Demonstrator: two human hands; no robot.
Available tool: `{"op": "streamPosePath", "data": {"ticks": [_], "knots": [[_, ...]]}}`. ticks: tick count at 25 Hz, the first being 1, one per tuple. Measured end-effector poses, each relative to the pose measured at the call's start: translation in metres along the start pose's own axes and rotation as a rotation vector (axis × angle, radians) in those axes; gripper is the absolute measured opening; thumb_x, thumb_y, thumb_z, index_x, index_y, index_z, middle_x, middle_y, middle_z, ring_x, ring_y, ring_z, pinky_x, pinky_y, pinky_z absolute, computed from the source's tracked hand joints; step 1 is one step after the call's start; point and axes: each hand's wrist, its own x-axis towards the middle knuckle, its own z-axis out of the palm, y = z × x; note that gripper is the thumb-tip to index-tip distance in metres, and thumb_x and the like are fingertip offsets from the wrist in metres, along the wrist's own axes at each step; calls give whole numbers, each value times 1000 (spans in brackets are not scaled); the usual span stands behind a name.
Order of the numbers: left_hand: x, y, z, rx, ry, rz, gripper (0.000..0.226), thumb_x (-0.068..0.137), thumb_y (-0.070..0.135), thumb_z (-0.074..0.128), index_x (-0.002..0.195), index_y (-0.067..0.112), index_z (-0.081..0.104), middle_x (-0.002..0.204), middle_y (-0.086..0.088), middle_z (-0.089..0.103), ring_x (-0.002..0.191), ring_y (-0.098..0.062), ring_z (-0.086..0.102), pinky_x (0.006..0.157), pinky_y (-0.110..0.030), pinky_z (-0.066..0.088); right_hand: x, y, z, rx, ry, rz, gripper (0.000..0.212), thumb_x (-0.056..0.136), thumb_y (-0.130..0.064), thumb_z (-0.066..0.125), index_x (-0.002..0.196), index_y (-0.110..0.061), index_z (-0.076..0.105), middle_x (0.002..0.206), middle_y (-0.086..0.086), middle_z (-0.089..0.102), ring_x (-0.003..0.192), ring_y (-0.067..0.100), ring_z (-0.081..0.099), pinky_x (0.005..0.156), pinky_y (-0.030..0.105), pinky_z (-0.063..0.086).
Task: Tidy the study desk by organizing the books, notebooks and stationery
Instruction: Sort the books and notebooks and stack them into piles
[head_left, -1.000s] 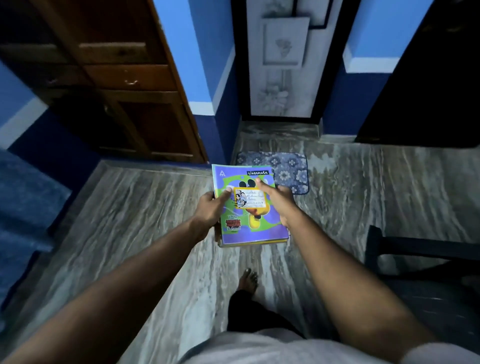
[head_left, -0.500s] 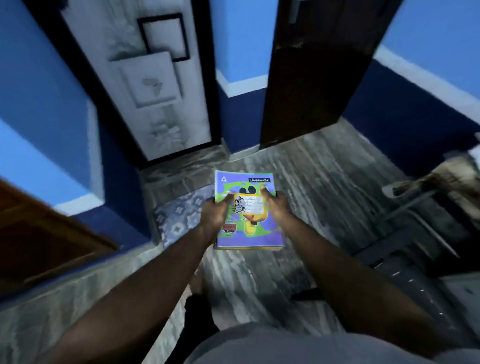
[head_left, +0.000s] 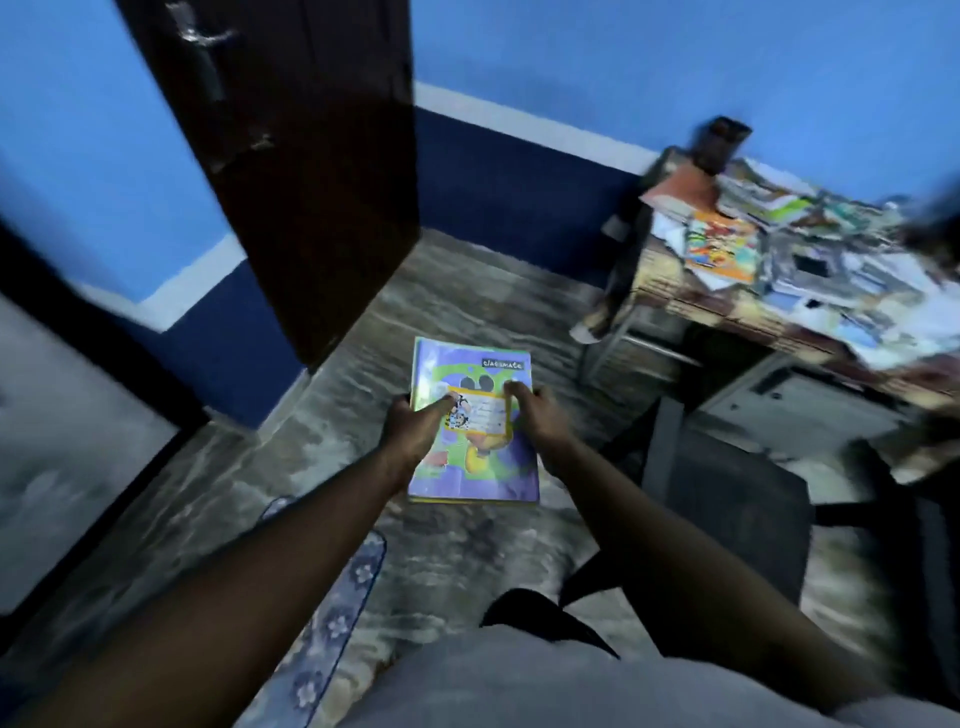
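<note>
Stack of notebooks is held flat in the air over the floor, well apart from the desk.

Left hand grasps the stack's left edge and right hand grasps its right edge. Both thumbs press on the top cover.

Step in hand, as judged: carry the stack to the desk.
- Hold it level with both grips firm, so the lower books don't slide.
- Pass round the chair.
- Aim for the desk's near left corner (the heap covers most of the top, so a bare patch may need clearing).

Counts:
- Hands: 2
- Desk: 1
- Chair: 1
- Stack: 1 cover seen, with edges beneath; number unclear
- Heap: too blurred to count
</note>
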Motion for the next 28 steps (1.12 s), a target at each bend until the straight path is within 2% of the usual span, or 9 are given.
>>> {"op": "streamPosePath", "data": {"ticks": [4, 9, 14, 18, 22, 24, 25, 27, 28], "knots": [[76, 26, 62, 108, -177, -41, 35, 80, 31, 77, 101, 6, 65, 90, -10, 66, 70, -21, 63, 39, -27, 51, 72, -2, -35, 85, 170, 74, 31, 88, -35, 63, 86, -5, 68, 72, 1, 64, 63, 9, 56, 60, 24, 44], [179, 76, 166, 190, -292, -41, 37, 78, 38, 77, 100, 10, 66, 97, -10, 70, 81, -26, 69, 65, -54, 59, 197, -25, -93, 206, 228, 118, 27, 93, -22, 60, 70, -9, 65, 56, -9, 61, 55, 5, 58, 52, 21, 46], [265, 160, 268, 211, -355, -78, 46, 76, 37, 79, 108, 8, 62, 103, -10, 67, 83, -25, 68, 55, -42, 60, 311, -86, -161, 238, 254, 75, 18, 96, -18, 58, 89, -4, 66, 74, -3, 64, 62, 6, 61, 56, 21, 48], [316, 205, 339, 159, -430, -109, 42, 71, 27, 84, 103, 7, 68, 95, -7, 72, 73, -20, 70, 46, -25, 51, 386, -120, -210, 278, 311, 166, 29, 95, -29, 58, 100, 0, 61, 84, 5, 62, 70, 15, 60, 56, 26, 48], [364, 233, 393, 227, -641, -196, 32, 77, 21, 78, 105, 8, 72, 102, -13, 74, 84, -29, 72, 66, -37, 59, 436, -135, -246, 375, 342, 220, 18, 97, -23, 55, 100, -6, 61, 88, 7, 64, 66, 6, 61, 50, 15, 47], [394, 249, 431, 296, -762, -227, 37, 80, 25, 75, 113, 9, 69, 112, -12, 71, 98, -31, 69, 85, -43, 56, 468, -132, -262, 466, 407, 276, 35, 96, -36, 56, 105, -2, 59, 82, 3, 61, 67, 14, 59, 48, 16, 46], [409, 257, 452, 343, -818, -203, 39, 81, 26, 75, 115, 9, 68, 115, -10, 70, 100, -29, 68, 91, -44, 55, 484, -130, -269, 500, 427, 315, 60, 90, -51, 59, 107, 6, 60, 84, 12, 63, 68, 28, 59, 53, 21, 50], [440, 272, 491, 378, -859, -130, 30, 79, 16, 77, 107, 7, 70, 111, -9, 71, 89, -26, 70, 85, -42, 57, 526, -111, -282, 617, 517, 393, 101, 69, -77, 62, 118, 12, 54, 110, 34, 62, 74, 47, 57, 61, 47, 52], [456, 279, 508, 400, -872, -107, 26, 78, 10, 78, 102, 7, 71, 107, -10, 72, 85, -27, 71, 81, -42, 59, 541, -108, -289, 777, 570, 433, 99, 70, -76, 62, 122, 8, 54, 121, 33, 59, 75, 44, 56, 61, 47, 50]]}}
